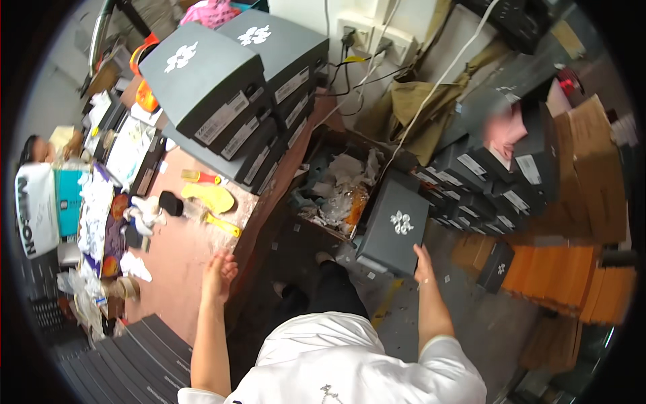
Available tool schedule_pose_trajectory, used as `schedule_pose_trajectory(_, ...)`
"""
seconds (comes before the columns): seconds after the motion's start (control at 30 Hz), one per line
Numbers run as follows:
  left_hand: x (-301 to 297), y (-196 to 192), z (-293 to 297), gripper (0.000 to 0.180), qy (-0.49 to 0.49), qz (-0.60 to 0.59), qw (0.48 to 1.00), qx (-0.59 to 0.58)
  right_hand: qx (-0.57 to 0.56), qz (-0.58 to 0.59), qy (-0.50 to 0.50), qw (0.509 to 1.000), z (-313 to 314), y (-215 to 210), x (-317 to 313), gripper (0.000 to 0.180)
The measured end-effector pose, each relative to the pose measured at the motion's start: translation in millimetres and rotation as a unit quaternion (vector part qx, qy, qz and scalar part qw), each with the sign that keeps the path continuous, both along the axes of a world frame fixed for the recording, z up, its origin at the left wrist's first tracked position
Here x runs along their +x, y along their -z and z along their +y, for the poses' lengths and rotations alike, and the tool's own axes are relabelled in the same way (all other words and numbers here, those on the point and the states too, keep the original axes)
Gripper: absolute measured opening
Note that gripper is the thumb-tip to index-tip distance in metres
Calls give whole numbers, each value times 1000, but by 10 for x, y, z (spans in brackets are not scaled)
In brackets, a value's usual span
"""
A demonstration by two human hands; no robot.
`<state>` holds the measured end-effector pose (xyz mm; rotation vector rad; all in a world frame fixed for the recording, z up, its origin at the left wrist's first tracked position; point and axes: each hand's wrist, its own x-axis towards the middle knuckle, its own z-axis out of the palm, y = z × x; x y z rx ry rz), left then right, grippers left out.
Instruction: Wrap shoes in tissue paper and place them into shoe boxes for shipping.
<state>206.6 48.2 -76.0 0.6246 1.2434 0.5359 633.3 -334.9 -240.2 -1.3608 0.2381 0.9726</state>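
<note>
My right hand [424,265] grips the near right corner of a dark grey shoebox [395,221] with a white flower-like mark on its lid. The box is held tilted over the floor, beside the waste carton. My left hand [221,273] is empty at the bench edge, its fingers loosely curled and apart. Just beyond it on the bench [168,262] lie a yellow-handled brush [222,224], a yellow sole-shaped piece [210,197] and a red-and-yellow brush [200,177].
Stacked grey shoeboxes [202,74] fill the bench's far end. A carton of crumpled paper [340,182] stands on the floor. More shoeboxes [491,182] and orange boxes [552,276] are piled at the right. A white cable [441,84] hangs down from the top.
</note>
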Motion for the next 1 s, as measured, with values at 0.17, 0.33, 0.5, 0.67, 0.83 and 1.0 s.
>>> schedule_pose_trajectory(0.17,109,-90,-725,20,-31,13,999,-7,-232,-154,-173,945,731,716,502,63)
schedule_pose_trajectory(0.33,-301,-53,-1413,24,-83,40,996,22,-35,-151,-384,910,2319,-31,-746,47)
schedule_pose_trajectory(0.5,-978,-279,-1880,26,-216,69,966,125,329,-298,-559,700,3558,-2298,-2417,40)
schedule_pose_trajectory(0.67,-1777,-367,-2543,24,-338,159,904,210,709,-492,-452,228,3253,-5225,-4542,51)
schedule_pose_trajectory(0.83,-2156,-500,-2932,23,-410,217,841,279,779,-623,-70,-15,2528,-6649,-6435,61)
schedule_pose_trajectory(1.0,-2305,-259,-2904,21,-369,210,862,278,592,-794,-42,-134,2455,-6786,-7118,70)
